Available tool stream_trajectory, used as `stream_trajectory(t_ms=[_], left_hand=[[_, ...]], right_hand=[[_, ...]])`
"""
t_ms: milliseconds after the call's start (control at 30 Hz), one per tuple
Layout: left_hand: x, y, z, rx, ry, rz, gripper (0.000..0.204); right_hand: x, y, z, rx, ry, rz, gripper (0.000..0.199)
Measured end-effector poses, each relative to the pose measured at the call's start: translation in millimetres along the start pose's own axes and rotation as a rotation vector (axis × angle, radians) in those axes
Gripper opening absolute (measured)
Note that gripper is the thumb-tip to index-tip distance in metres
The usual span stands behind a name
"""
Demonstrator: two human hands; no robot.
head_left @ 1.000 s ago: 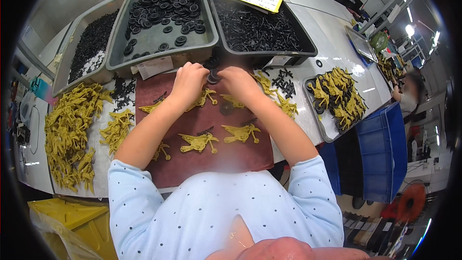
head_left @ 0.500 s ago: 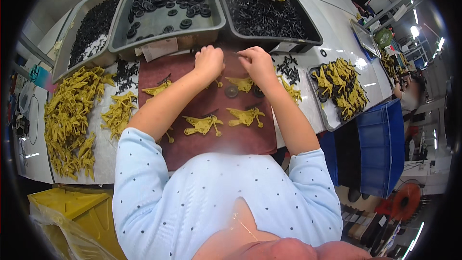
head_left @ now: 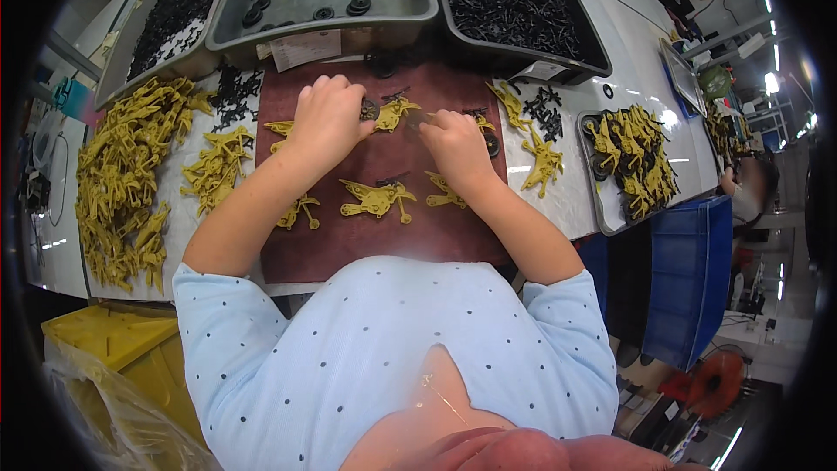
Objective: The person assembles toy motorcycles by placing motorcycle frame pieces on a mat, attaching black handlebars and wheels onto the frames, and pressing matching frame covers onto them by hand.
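On the dark red mat (head_left: 349, 249), several yellow plastic parts lie in two rows, each with a small dark piece along its top. My left hand (head_left: 327, 126) is closed at the far row, a black wheel (head_left: 370, 110) between its thumb and fingers, beside a yellow part (head_left: 398, 112). Across from it, my right hand (head_left: 459, 146) pinches a dark round wheel (head_left: 416, 120) at its fingertips, blurred and partly covered. Another black wheel (head_left: 493, 144) lies just right of that hand. Nearer me rests a yellow part (head_left: 377, 198).
Grey bins of black wheels (head_left: 357, 5) and small black pieces (head_left: 506, 13) line the back. A heap of yellow parts (head_left: 122, 183) lies left. At right stands a metal tray (head_left: 613, 225) of yellow parts with black wheels; blue crates (head_left: 689, 275) are below.
Both hands have come back from the mat's far edge to the far row of yellow parts, and a wheel now shows at each. The whole view has shifted a little.
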State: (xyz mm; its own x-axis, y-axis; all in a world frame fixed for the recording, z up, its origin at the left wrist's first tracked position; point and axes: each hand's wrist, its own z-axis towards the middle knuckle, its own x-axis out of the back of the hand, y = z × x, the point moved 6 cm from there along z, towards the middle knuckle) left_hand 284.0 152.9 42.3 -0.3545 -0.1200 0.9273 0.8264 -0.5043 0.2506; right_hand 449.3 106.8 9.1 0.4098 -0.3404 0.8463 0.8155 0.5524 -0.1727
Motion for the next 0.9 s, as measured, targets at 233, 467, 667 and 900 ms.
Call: stream_trajectory(t_ms=[233,467,667,900], left_hand=[[-23.3,-5.4,-31.0,0.008,-0.010,0.042,0.031],[-23.2,-3.7,-28.8,-0.024,0.094,0.064,0.030],[-29.0,-6.0,-29.7,-0.021,0.100,0.040,0.031],[-29.1,-11.1,-30.5,-0.025,0.133,0.010,0.033]], right_hand=[[-3.8,-10.2,3.9,0.063,-0.101,-0.123,0.003],[0.8,-12.0,1.5,0.070,-0.144,-0.133,0.014],[-3.0,-9.7,-0.5,0.035,-0.181,-0.121,0.022],[-3.5,-7.6,4.9,0.022,-0.232,-0.073,0.020]])
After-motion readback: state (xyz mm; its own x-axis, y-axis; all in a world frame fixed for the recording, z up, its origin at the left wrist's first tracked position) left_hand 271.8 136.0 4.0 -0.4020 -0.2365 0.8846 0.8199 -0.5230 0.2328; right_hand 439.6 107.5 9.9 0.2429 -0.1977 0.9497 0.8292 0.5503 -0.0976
